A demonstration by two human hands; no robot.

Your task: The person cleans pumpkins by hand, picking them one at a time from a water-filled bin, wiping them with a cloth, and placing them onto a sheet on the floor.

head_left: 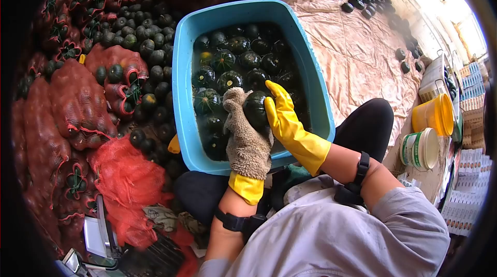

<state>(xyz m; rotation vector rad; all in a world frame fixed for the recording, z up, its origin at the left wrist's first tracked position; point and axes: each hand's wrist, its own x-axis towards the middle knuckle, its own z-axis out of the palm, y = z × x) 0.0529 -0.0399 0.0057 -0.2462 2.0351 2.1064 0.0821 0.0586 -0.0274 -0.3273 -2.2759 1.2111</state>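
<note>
A round dark green pumpkin (256,111) is held between my two hands, above the near part of a blue tub (180,80). My left hand (247,129), in a fuzzy brown mitt over a yellow rubber glove, presses against its left side; the mitt hides the fingers. My right hand (284,116), in a yellow rubber glove, cups the right side with its fingers curved round. Several wet pumpkins (229,80) float in the water around and beyond my hands.
Loose pumpkins (146,46) and red mesh sacks (80,98) crowd the left. A beige cloth (341,49) spreads at right, with more pumpkins (365,0) at its far end. A yellow bucket (432,115) and a white bucket (418,148) stand at right.
</note>
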